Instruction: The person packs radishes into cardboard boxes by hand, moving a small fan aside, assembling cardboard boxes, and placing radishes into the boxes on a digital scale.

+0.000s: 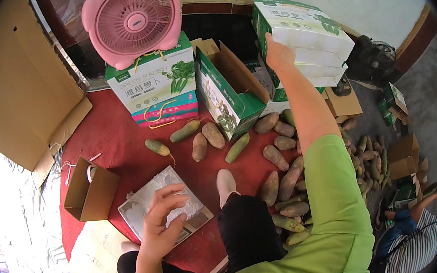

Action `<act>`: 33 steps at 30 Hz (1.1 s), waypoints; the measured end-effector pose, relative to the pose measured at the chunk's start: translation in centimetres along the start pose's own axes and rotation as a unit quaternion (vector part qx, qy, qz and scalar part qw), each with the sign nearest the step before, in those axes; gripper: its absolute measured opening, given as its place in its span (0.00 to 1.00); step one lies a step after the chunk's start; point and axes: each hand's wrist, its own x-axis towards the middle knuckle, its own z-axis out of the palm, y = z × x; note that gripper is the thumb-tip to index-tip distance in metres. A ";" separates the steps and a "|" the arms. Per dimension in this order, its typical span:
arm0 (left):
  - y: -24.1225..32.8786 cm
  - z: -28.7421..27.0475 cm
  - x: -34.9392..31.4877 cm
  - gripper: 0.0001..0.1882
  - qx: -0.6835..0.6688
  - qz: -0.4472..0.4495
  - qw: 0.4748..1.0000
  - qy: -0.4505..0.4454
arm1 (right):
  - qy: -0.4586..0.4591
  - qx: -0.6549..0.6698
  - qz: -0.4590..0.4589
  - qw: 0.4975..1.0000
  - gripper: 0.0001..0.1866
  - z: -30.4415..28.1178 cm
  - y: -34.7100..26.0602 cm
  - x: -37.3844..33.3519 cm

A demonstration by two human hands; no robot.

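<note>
My right arm reaches forward to a stack of green-and-white cartons (pixel 300 22) at the back right. There my right hand (pixel 278 56) is closed on the near left edge of a carton; some of its fingers are hidden. My left hand (pixel 165 215) hovers over a silvery, flat-topped box (pixel 145 201), fingers loosely curled and apart, with nothing in it. Ahead, an open green-and-white carton (pixel 224 90) stands tilted on the red mat, its brown inside showing. Several green radishes (pixel 237 148) lie in front of it.
A pink fan (pixel 135 22) sits on a printed carton (pixel 153 82) at the back. More radishes (pixel 288 180) are heaped by my right arm. A small brown box (pixel 90 189) and a large cardboard sheet (pixel 13 84) stand left. Another person (pixel 414 243) is at lower right.
</note>
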 end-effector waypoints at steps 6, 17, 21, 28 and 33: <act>-5.1 -1.1 -0.9 0.20 0.002 -0.110 0.992 0.060 | 0.031 -0.088 -0.010 0.996 0.24 -1.6 3.6 -0.6; -8.1 -1.4 -2.8 0.22 0.026 -0.169 0.984 0.047 | 0.205 -0.126 -0.126 0.962 0.20 -2.7 3.3 -0.4; -8.4 -1.4 -2.8 0.24 0.049 -0.201 0.978 0.024 | 0.149 -0.163 -0.096 0.971 0.18 -0.9 2.4 0.6; -7.5 -1.1 -2.0 0.26 0.082 -0.214 0.973 -0.017 | 0.145 -0.145 -0.091 0.974 0.17 -2.4 4.5 -1.1; -7.2 -0.8 -2.1 0.27 0.088 -0.197 0.975 -0.048 | 0.187 -0.101 -0.101 0.972 0.21 -3.3 8.2 -5.5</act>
